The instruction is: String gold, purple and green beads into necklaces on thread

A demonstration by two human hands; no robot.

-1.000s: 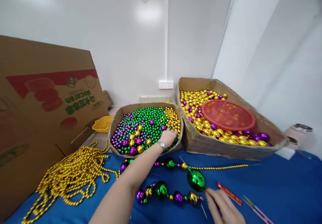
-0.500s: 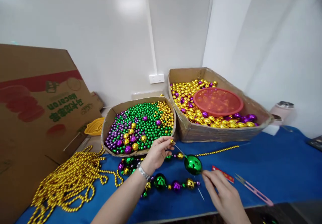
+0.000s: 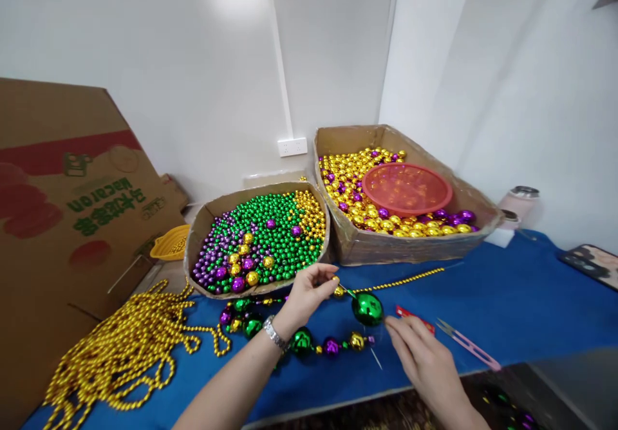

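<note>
A large shiny green bead (image 3: 367,309) hangs between my hands over the blue-covered table. My left hand (image 3: 309,295), with a silver watch (image 3: 274,333) on the wrist, pinches a thin needle-like line that runs into the bead's upper left. Its fingertips hide whatever else they grip. My right hand (image 3: 425,356) is closed, thumb and finger pinched at the bead's right edge. Below lies a strand of green, purple and gold beads (image 3: 331,347), partly covered by my left arm. A thin white string end (image 3: 376,358) sticks out past its last purple bead.
Behind stand a carton of small beads (image 3: 270,243) and a larger carton (image 3: 400,250) with a red basin (image 3: 408,188). Gold bead chains (image 3: 111,353) heap at left beside a big cardboard box (image 3: 72,224). Pink-handled snips (image 3: 468,345) and a phone (image 3: 591,264) lie right.
The view has shifted, so the scene sits further left. The small gold bead that showed at my left fingertips is no longer plainly visible. My left fingers are nearer the green bead.
</note>
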